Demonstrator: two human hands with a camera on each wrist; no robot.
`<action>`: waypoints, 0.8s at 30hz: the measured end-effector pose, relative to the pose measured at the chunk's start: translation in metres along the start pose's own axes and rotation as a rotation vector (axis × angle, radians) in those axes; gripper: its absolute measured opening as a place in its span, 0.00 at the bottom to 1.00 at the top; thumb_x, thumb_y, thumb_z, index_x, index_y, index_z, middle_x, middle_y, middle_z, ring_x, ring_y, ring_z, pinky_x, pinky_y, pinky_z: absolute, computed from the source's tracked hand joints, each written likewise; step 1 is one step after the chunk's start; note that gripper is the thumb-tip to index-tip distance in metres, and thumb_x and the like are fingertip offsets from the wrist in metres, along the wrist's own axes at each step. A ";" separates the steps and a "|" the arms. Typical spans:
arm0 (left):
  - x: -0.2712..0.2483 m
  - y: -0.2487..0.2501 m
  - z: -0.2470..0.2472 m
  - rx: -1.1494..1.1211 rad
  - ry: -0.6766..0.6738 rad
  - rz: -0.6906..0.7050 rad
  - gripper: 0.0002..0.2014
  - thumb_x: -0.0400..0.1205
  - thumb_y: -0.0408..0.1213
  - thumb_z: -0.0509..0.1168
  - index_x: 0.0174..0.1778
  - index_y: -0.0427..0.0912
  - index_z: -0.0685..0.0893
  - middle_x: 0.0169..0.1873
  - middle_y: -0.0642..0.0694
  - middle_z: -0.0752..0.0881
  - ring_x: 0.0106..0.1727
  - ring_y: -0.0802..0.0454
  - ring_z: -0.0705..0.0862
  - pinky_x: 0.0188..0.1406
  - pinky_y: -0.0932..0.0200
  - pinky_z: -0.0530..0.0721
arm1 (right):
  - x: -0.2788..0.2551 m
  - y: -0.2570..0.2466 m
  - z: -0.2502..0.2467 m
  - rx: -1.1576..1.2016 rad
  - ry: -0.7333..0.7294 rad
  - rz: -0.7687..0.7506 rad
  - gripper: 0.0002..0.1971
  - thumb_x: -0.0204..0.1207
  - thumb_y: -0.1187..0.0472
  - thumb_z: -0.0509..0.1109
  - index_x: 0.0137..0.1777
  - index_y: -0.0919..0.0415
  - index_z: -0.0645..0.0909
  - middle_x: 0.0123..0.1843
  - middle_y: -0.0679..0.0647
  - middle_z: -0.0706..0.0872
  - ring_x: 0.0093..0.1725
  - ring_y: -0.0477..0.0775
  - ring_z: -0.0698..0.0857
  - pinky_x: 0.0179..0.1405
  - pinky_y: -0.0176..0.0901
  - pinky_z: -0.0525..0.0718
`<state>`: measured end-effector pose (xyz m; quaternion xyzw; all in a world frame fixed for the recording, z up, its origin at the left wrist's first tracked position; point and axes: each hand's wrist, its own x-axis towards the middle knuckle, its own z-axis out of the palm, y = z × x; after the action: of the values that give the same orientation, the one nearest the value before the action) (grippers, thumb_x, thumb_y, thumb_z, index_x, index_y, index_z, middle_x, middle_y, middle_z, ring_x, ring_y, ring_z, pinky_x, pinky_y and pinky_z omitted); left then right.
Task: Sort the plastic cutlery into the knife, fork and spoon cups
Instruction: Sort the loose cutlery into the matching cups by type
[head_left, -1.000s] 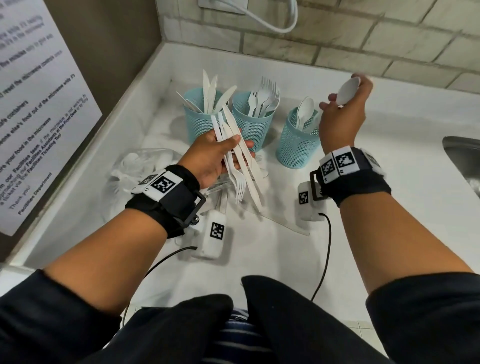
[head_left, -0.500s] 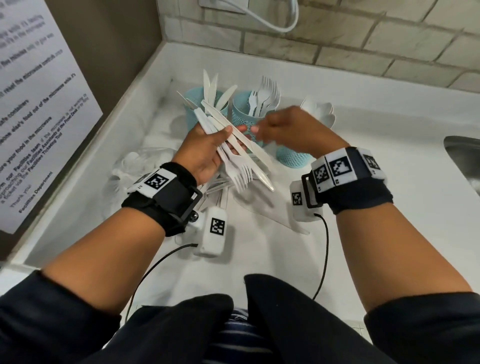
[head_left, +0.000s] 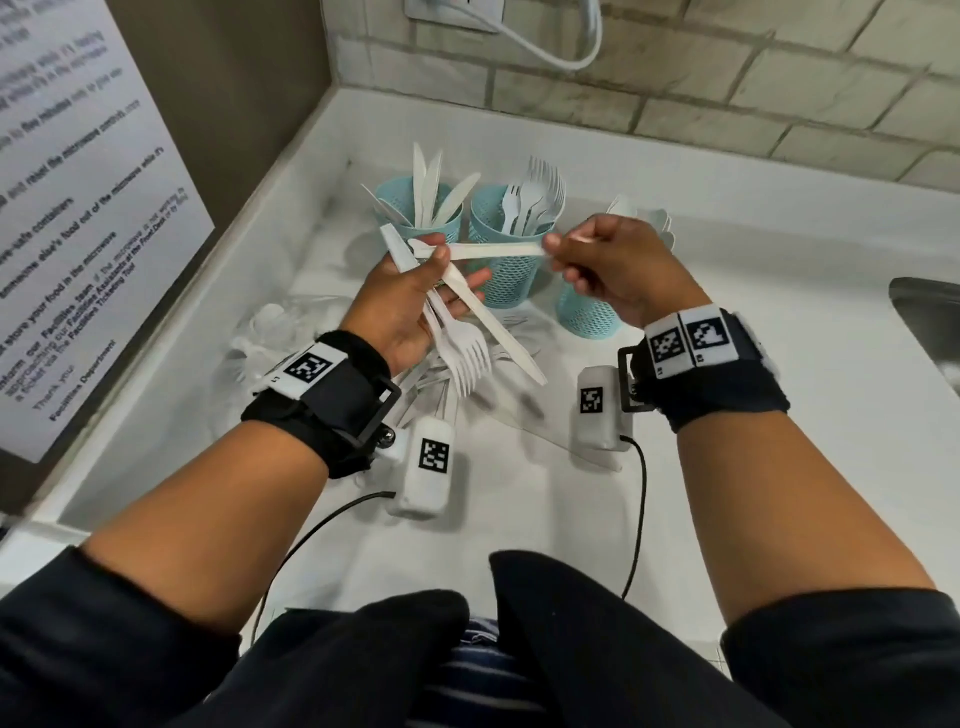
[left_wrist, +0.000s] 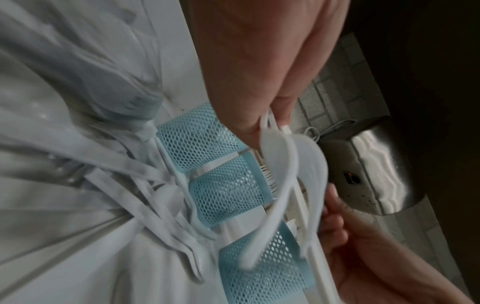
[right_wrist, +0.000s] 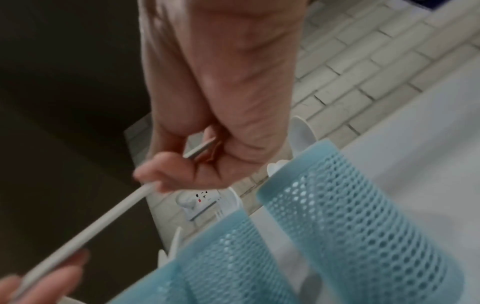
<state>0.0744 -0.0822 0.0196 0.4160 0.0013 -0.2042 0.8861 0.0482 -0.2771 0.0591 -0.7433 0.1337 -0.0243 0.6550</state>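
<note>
Three teal mesh cups stand in a row: the knife cup (head_left: 415, 208), the fork cup (head_left: 506, 270) and the spoon cup (head_left: 587, 317), which is partly hidden behind my right wrist. In front of the knife cup, my left hand (head_left: 449, 270) grips a bundle of white forks and knives (head_left: 467, 348) with their heads pointing down. My right hand (head_left: 558, 254) pinches the wide end of one white utensil (head_left: 493, 251). It lies level across the fork cup, its other end at my left thumb. I cannot tell its kind. In the right wrist view the thumb and forefinger squeeze that handle (right_wrist: 103, 222).
A clear plastic bag (head_left: 270, 332) and loose white cutlery (head_left: 431, 387) lie on the white counter under my left hand. A sink (head_left: 930, 322) is at the right edge and a wall notice (head_left: 78, 208) at the left. Tiled wall with a socket and cable (head_left: 545, 47) behind.
A second ago my right hand held a spoon above the spoon cup. It came left to the bundle without the spoon and now pinches one piece, drawn out sideways to the right.
</note>
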 end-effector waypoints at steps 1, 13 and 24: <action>0.000 -0.001 0.002 0.004 -0.018 -0.011 0.05 0.84 0.28 0.57 0.47 0.41 0.75 0.38 0.42 0.91 0.39 0.44 0.91 0.43 0.49 0.90 | 0.002 -0.001 0.000 0.123 0.033 -0.003 0.11 0.72 0.64 0.74 0.34 0.59 0.75 0.22 0.49 0.83 0.19 0.40 0.76 0.19 0.28 0.75; -0.001 -0.002 0.007 0.224 -0.008 -0.083 0.13 0.87 0.37 0.53 0.53 0.36 0.81 0.50 0.42 0.86 0.51 0.48 0.86 0.48 0.54 0.88 | 0.001 -0.014 0.014 0.460 0.004 0.084 0.11 0.86 0.61 0.54 0.40 0.58 0.66 0.22 0.50 0.71 0.18 0.45 0.71 0.20 0.36 0.77; 0.001 0.000 0.015 0.106 0.073 -0.097 0.14 0.87 0.37 0.55 0.59 0.31 0.79 0.53 0.36 0.86 0.44 0.47 0.89 0.42 0.57 0.90 | -0.015 0.007 0.056 -0.346 -0.333 -0.011 0.10 0.72 0.62 0.75 0.32 0.54 0.79 0.27 0.44 0.85 0.35 0.51 0.74 0.28 0.37 0.69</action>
<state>0.0725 -0.0934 0.0291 0.4688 0.0429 -0.2317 0.8513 0.0444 -0.2198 0.0466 -0.8388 0.0221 0.1185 0.5310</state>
